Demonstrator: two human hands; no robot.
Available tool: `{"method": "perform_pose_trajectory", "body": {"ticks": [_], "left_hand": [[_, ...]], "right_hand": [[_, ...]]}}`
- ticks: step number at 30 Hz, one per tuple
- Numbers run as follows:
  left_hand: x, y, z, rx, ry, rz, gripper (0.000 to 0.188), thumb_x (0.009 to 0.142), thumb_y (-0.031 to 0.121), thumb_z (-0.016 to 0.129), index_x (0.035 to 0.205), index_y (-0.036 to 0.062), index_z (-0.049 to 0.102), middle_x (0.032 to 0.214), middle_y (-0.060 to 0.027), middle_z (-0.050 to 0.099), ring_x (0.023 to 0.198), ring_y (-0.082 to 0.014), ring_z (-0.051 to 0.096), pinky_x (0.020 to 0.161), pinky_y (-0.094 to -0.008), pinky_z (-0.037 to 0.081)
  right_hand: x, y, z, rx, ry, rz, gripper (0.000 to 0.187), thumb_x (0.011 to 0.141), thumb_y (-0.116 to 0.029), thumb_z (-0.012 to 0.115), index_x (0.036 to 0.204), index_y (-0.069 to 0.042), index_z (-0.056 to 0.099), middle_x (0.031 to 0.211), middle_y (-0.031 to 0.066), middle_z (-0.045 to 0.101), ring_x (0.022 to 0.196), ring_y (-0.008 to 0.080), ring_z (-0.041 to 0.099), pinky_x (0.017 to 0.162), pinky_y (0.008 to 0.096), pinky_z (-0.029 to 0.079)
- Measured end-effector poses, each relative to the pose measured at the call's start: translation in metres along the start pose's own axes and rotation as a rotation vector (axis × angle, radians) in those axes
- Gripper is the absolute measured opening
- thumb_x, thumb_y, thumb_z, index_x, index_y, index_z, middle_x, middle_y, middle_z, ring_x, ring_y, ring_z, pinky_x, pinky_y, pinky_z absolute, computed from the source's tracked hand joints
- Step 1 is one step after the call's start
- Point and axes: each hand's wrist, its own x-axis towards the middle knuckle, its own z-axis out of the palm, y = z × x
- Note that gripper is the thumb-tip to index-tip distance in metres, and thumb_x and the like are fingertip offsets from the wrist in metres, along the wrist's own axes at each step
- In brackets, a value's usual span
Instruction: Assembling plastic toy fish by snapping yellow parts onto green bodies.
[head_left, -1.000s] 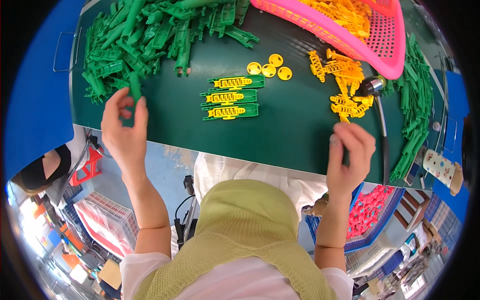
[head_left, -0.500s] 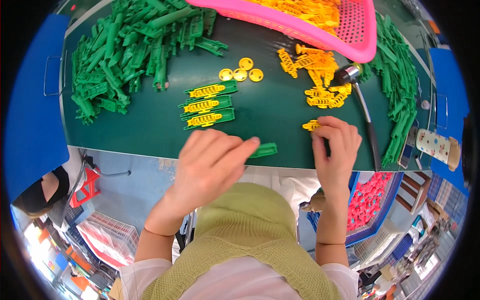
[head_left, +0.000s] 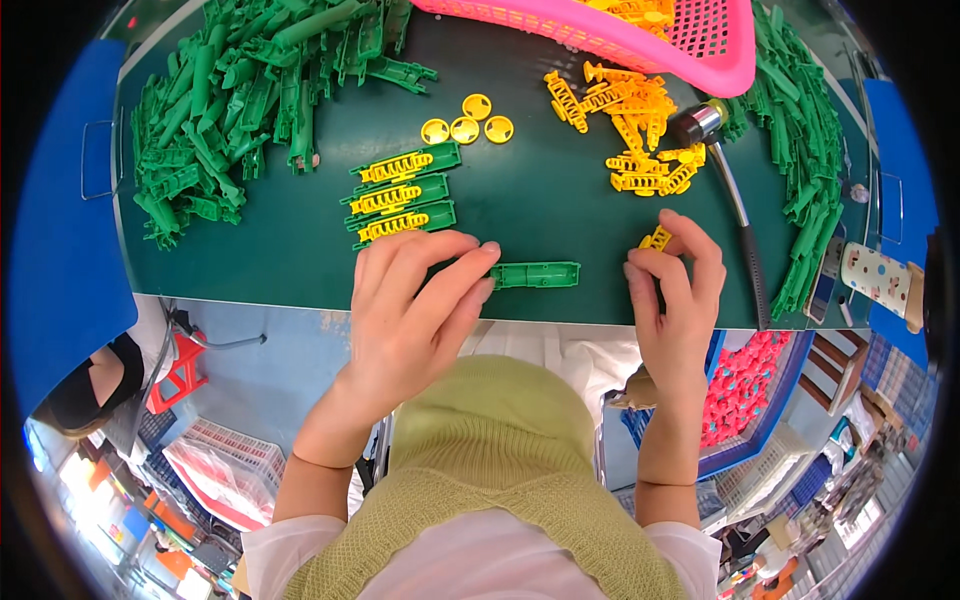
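My left hand pinches the left end of a green half-shell, which lies hollow side up near the table's front edge. To its right, my right hand is closed on a small yellow ribbed plastic piece, tilted and partly hidden by the fingers. Beyond my left hand, three more green half-shells lie in a stack of rows, each with a yellow ribbed piece set in it. Several round yellow discs lie just past them.
Green shells are heaped at the far left and along the right side. Loose yellow pieces lie before a pink basket holding more. A mallet rests right of my right hand, and a phone lies near the right edge.
The green half-shell at my left hand now lies level with its hollow facing up. My right hand has taken up the yellow ribbed piece and tilted it. The whole view has shifted slightly.
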Motion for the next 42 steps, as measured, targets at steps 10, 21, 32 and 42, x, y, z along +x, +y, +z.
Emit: {"method": "perform_pose_trajectory", "body": {"ticks": [10, 21, 32, 42], "left_hand": [[0.000, 0.006, 0.006, -0.081, -0.126, -0.043, 0.043, 0.067, 0.006, 0.083, 0.108, 0.0057, 0.069, 0.103, -0.0054, 0.067, 0.091, -0.0251, 0.058, 0.080, -0.0344, 0.044], [-0.005, -0.003, 0.018, -0.233, -0.024, -0.030, 0.045, 0.071, 0.005, 0.081, 0.114, 0.0041, 0.064, 0.101, -0.0080, 0.065, 0.090, -0.0282, 0.059, 0.080, -0.0389, 0.048], [-0.005, -0.007, 0.018, -0.309, 0.002, -0.036, 0.049, 0.070, 0.002, 0.081, 0.116, 0.0032, 0.062, 0.106, -0.0093, 0.067, 0.091, -0.0303, 0.061, 0.081, -0.0396, 0.051], [-0.004, -0.010, 0.018, -0.310, -0.012, -0.035, 0.048, 0.070, 0.004, 0.081, 0.115, 0.0035, 0.063, 0.106, -0.0089, 0.067, 0.092, -0.0306, 0.060, 0.079, -0.0387, 0.051]], "right_hand": [[0.004, -0.006, -0.002, 0.010, 0.006, -0.006, 0.031, 0.075, 0.003, 0.073, 0.104, -0.008, 0.067, 0.116, 0.0070, 0.063, 0.097, 0.0230, 0.060, 0.088, 0.0350, 0.042], [0.013, -0.033, 0.000, 0.276, -0.024, -0.137, 0.036, 0.071, 0.007, 0.073, 0.106, -0.004, 0.067, 0.105, 0.0105, 0.069, 0.094, 0.0270, 0.063, 0.085, 0.0359, 0.048], [0.025, -0.039, 0.014, 0.356, -0.199, -0.272, 0.034, 0.070, 0.000, 0.074, 0.102, -0.008, 0.070, 0.106, 0.0044, 0.068, 0.091, 0.0263, 0.058, 0.081, 0.0366, 0.044], [0.025, -0.040, 0.017, 0.347, -0.212, -0.252, 0.034, 0.068, 0.000, 0.073, 0.101, -0.006, 0.071, 0.105, 0.0050, 0.067, 0.091, 0.0270, 0.058, 0.079, 0.0370, 0.044]]}}
